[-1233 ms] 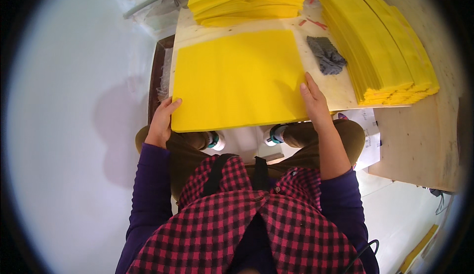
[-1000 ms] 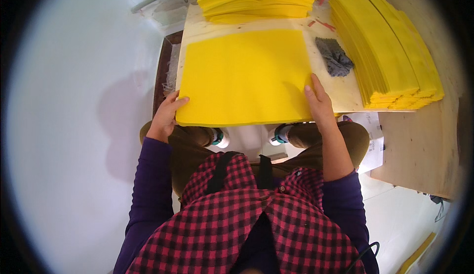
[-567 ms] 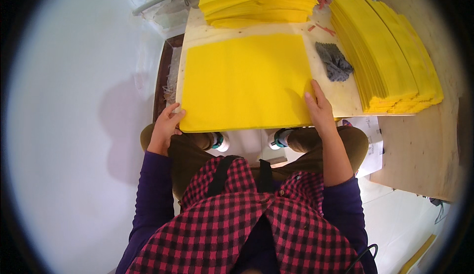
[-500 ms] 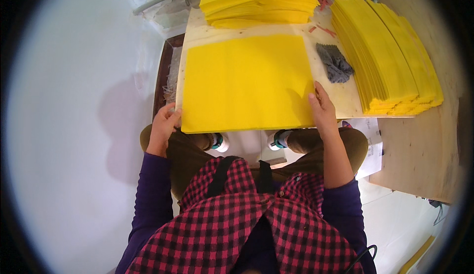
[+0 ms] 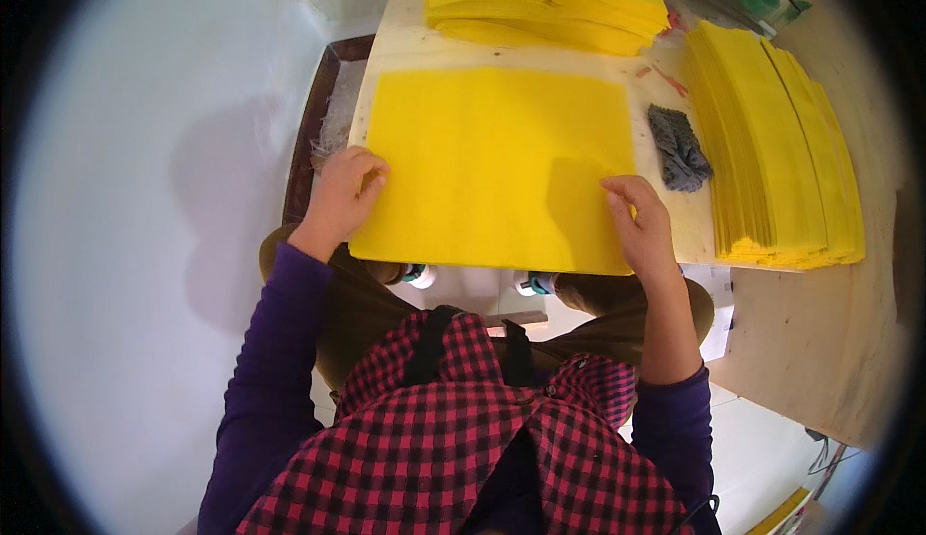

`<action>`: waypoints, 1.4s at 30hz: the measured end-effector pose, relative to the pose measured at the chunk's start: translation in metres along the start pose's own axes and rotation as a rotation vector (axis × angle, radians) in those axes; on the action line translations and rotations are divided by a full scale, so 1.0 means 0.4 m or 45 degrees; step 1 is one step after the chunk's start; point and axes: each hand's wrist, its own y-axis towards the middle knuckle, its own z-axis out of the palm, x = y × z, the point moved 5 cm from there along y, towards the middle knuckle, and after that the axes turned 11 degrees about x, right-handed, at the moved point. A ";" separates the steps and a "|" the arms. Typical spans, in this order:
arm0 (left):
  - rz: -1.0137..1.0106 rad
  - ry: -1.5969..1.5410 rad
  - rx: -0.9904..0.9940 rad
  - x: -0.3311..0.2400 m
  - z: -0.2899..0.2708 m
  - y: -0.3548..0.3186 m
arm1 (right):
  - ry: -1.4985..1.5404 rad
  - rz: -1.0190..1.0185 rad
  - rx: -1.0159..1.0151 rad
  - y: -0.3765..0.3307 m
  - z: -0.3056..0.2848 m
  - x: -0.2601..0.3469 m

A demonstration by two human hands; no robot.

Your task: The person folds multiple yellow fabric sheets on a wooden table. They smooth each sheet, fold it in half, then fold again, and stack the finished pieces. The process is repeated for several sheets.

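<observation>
I see the yellow cloth [image 5: 497,164] flat on the table [image 5: 400,38] between the left hand [image 5: 340,199] and right hand [image 5: 648,231], both curled by its sides, likely so its edges are close, though I can't tell if they pinch.

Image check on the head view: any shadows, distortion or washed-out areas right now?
Head view: soft shadow across the flat yellow sheet beside the right hand; paler shadow on the whitish surface at left; black fisheye rim, right-hand yellow stack appearing bowed; little texture readable on the sheet.
</observation>
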 end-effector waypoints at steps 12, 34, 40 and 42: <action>-0.018 0.024 0.087 0.110 -0.012 0.166 | -0.280 0.197 -0.006 0.201 -0.012 -0.090; 0.027 0.043 0.199 0.018 -0.006 0.036 | -0.283 0.074 0.086 0.082 -0.025 -0.047; 0.084 0.066 0.121 0.047 0.019 0.077 | -0.359 0.068 0.066 0.107 0.006 -0.061; 0.030 0.055 0.135 0.064 0.016 0.122 | -0.337 0.105 0.013 0.142 0.003 -0.066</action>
